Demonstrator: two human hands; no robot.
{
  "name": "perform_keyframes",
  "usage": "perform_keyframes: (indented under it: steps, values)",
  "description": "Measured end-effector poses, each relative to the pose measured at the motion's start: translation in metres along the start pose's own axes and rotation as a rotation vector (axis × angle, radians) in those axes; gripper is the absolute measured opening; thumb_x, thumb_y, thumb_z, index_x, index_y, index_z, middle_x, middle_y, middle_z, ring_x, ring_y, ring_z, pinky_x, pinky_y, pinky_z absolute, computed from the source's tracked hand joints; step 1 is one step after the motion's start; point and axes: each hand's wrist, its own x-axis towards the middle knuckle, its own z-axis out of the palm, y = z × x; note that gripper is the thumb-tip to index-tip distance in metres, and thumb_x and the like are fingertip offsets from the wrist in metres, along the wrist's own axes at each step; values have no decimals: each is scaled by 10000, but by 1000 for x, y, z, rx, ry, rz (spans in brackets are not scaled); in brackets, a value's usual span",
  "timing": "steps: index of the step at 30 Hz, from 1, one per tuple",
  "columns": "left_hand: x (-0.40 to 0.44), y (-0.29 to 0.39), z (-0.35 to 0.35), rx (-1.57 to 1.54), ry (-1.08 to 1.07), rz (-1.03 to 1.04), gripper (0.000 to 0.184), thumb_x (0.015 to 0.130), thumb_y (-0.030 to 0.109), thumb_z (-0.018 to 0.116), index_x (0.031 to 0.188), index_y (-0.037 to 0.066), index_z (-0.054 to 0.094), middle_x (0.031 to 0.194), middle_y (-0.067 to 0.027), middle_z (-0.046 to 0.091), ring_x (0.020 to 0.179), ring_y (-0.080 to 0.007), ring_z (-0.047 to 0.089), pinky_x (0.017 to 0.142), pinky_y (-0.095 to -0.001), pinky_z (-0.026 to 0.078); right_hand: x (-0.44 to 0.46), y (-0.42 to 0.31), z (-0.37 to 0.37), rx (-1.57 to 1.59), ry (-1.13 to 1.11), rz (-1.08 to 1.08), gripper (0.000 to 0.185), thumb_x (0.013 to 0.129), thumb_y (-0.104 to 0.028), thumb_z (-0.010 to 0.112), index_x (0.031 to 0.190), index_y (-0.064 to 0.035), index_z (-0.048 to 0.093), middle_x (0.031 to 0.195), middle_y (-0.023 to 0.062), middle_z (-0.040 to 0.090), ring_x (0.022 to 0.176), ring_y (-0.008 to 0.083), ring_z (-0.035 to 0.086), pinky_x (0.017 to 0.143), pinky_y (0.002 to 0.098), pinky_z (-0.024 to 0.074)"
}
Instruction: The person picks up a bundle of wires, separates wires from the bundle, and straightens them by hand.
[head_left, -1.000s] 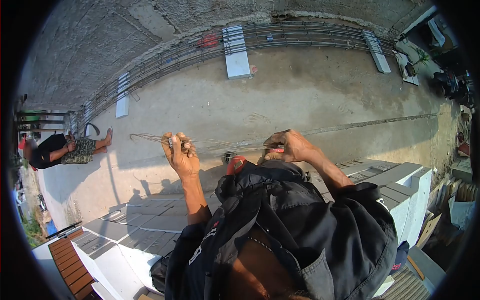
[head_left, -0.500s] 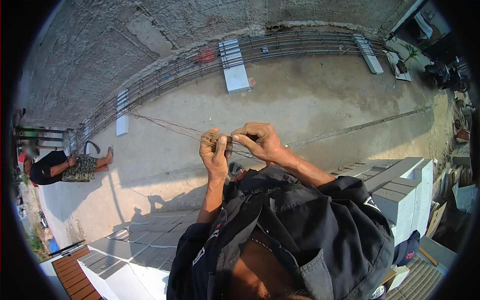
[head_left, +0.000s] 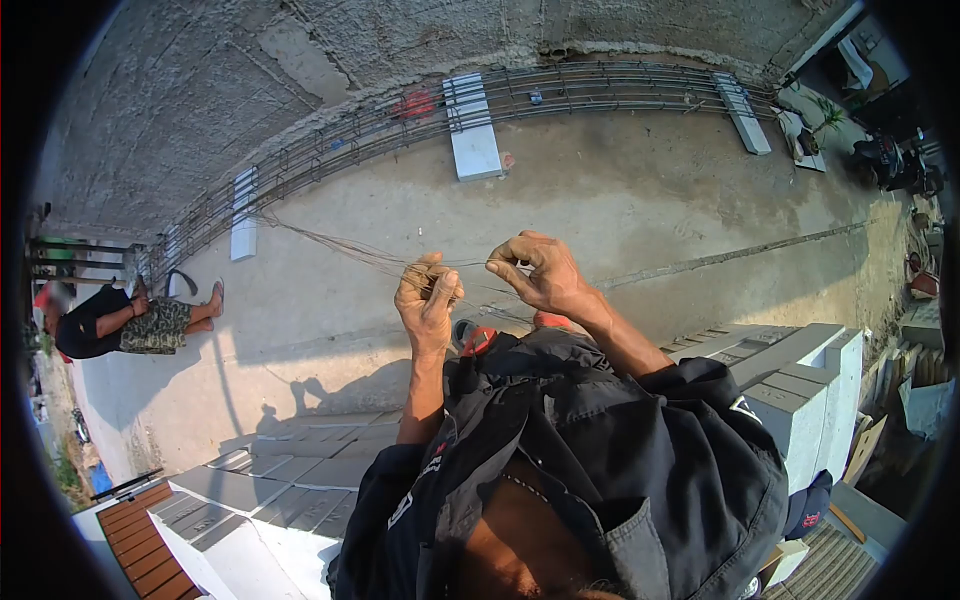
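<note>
My left hand (head_left: 427, 303) is closed around a bundle of thin wires (head_left: 340, 244). The strands run out from it to the left, toward the steel rebar cage by the wall. To the right, my right hand (head_left: 540, 272) pinches a strand of the wire between thumb and fingertips. That strand spans the small gap between both hands. More loose wire ends show below my right hand, near my feet.
A long rebar cage (head_left: 340, 148) lies along the rough wall on pale blocks (head_left: 473, 140). Stacked light blocks (head_left: 800, 400) stand close on my right, more (head_left: 270, 480) behind me on the left. A person (head_left: 130, 322) in camouflage shorts is at the far left.
My right hand has moved away to the right from my left hand, drawing a wire strand out between them. My left hand has stayed nearly in place around the bundle.
</note>
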Motion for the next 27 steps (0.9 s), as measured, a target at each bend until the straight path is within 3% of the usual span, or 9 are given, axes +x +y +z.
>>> perform_keyframes:
  steps: [1,2,5,8,11,15,18,24,27]
  values:
    - [-2,-5,-4,30,-28,1,272,808,83,631,1041,16,507,709,-37,553,552,-83,514,428,-183,352,2,-5,-2,-47,77,-28,161,821,-181,623,855,-24,638,679,106,624,545,186,558,508,299,435]
    - [-3,-8,-6,60,-57,2,271,816,80,620,1053,24,502,732,-39,546,566,-90,520,432,-185,355,0,-12,-8,-19,-33,192,175,817,-180,621,897,-25,625,718,129,630,623,229,602,537,314,458]
    - [-4,-8,0,-179,-38,88,238,848,125,587,1055,29,519,836,-53,583,608,-86,529,446,-197,379,-7,-8,4,-53,-90,-110,180,815,-167,618,920,-21,625,738,145,632,624,249,617,543,325,475]
    - [-3,2,4,-355,171,66,251,894,165,521,1116,51,496,925,-50,583,724,-125,567,516,-233,445,-15,-10,2,-21,-53,6,185,815,-163,612,928,-20,646,752,147,641,631,263,622,558,329,486]
    - [3,5,-11,-378,294,88,299,914,186,485,1188,73,449,937,-45,594,812,-168,588,588,-274,493,-18,-12,-13,-20,-97,83,175,813,-168,615,890,-18,662,753,142,644,654,270,621,567,331,486]
    - [-6,10,14,-415,137,19,202,912,196,490,1088,98,481,919,-52,608,842,-196,602,656,-308,510,-20,-16,-11,5,-93,34,173,814,-176,617,832,-9,658,670,131,616,597,263,590,540,338,467]
    - [3,17,25,-527,370,77,189,898,242,523,1028,110,484,782,-17,571,692,-148,557,593,-278,486,-19,-16,-10,-18,-42,42,223,816,-182,621,703,9,624,571,127,556,495,231,515,482,340,413]
    - [30,49,-108,-719,586,216,138,935,219,440,914,93,490,595,16,406,473,-88,376,402,-209,360,-52,15,-75,-159,-195,196,380,829,-217,619,551,24,526,461,104,443,407,159,389,413,329,317]
    - [21,53,-207,-779,326,323,151,937,158,394,825,75,451,534,6,333,427,-89,328,356,-207,307,-69,17,-116,-104,-231,217,375,824,-262,628,584,21,568,468,89,464,419,143,411,415,320,333]
